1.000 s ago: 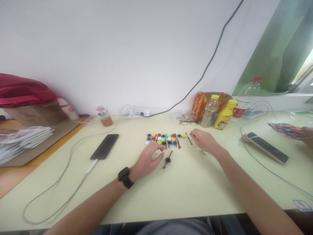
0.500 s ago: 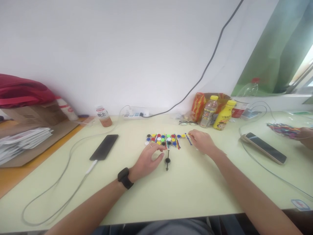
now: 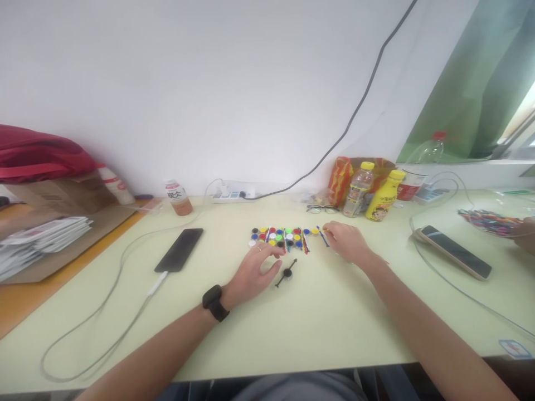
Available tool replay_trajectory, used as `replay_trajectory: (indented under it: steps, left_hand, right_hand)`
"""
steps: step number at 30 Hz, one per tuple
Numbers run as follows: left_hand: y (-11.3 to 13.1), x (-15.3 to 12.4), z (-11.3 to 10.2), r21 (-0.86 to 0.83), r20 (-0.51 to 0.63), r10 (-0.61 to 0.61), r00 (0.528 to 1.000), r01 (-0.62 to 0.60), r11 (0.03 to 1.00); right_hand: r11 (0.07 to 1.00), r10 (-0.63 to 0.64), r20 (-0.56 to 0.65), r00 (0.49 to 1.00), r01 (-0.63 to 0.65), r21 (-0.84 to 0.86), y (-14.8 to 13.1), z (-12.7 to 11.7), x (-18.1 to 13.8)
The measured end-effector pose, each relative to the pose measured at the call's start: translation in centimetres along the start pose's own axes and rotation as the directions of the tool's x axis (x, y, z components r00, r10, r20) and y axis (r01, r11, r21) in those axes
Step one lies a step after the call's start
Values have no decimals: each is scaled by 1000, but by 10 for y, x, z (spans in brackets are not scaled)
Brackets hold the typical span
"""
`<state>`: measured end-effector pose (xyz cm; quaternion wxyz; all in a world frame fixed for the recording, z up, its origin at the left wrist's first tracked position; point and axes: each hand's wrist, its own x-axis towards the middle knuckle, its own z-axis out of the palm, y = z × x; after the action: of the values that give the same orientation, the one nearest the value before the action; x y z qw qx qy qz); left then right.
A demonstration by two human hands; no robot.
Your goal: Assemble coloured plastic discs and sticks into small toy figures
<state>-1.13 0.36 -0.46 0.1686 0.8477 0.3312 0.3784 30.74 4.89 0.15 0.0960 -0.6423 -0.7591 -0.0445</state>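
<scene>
A block of small coloured round caps (image 3: 278, 236) lies on the pale green table (image 3: 317, 323), with thin coloured sticks laid among them. My left hand (image 3: 254, 271), with a black watch on its wrist, rests just in front of the caps. Its fingers are loosely spread, the index tip is at the nearest row, and it holds nothing. A black stick with a round disc (image 3: 286, 272) lies tilted beside its thumb. My right hand (image 3: 346, 241) sits to the right of the caps, fingers curled together at a blue stick (image 3: 322, 236). What they pinch is hidden.
A black phone (image 3: 179, 250) on a white cable lies left. A second phone (image 3: 453, 252) lies right. Bottles (image 3: 384, 195), glasses (image 3: 321, 209) and a power strip (image 3: 232, 194) line the wall. Another person's hand (image 3: 527, 233) is at a pile of coloured pieces (image 3: 487, 220), far right.
The black stick with the disc has swung from tilted to upright and back to tilted beside my left thumb. Both hands have barely moved.
</scene>
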Motion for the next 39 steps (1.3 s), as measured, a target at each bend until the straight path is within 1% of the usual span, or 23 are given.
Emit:
replay_trajectory:
  steps: [13,20,25,29,32,35,39]
  left_hand:
    - [1,0,0,11,9,-3,1000,3,1000]
    - [2,0,0,-2,24,-8,1000,8,1000]
    - [3,0,-1,-7,31,-16,999,16,1000]
    - [3,0,0,-6,34,-13,999,13,1000]
    - [2,-1,0,-1,41,-9,999,9,1000]
    - [2,-1,-1,2,49,-14,999,14,1000]
    - [3,-1,-2,-2,79,-36,996,36,999]
  right_hand:
    - [997,69,15,998,-69,23,3,-18,-5]
    - [996,54,22,998,-56,69,4,-20,-7]
    - [990,39,31,999,-43,131,1,-29,-10]
    - [972,-24,61,998,9,234,-3,-39,-15]
    - [932,-104,118,988,56,358,-5,-42,-17]
    - [868,-202,176,963,93,488,-8,-39,-17]
    - [791,-320,199,926,145,594,-18,-34,-17]
